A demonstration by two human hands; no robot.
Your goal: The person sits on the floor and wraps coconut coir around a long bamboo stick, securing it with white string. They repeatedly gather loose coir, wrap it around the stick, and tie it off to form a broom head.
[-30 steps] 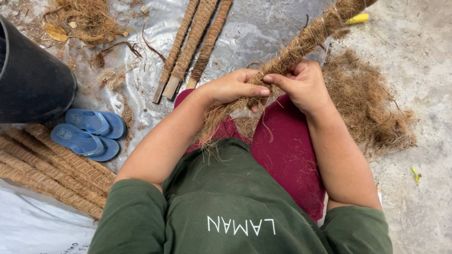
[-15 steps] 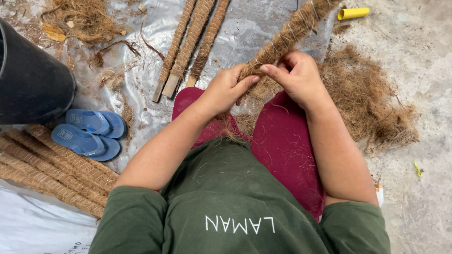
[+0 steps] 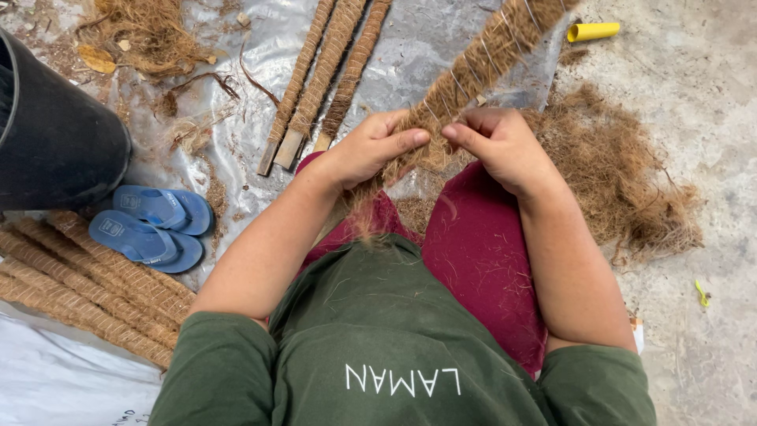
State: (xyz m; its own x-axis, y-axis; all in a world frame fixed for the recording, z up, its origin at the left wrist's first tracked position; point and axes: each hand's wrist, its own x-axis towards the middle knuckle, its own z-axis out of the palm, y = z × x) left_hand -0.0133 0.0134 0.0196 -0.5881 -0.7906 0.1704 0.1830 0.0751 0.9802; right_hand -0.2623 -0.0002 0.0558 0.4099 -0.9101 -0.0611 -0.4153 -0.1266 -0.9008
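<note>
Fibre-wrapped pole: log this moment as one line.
left hand: grips fibre-wrapped pole | right hand: pinches same pole | loose fibre pile: beside right arm | three finished poles: on plastic sheet

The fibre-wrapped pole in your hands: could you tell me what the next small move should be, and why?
Probably press the loose tuft against the pole's lower end and bind it. Both the left hand and right hand pinch the fibre-wrapped pole there; thin string already rings the part above, while loose fibre hangs unbound below the left hand.
</note>
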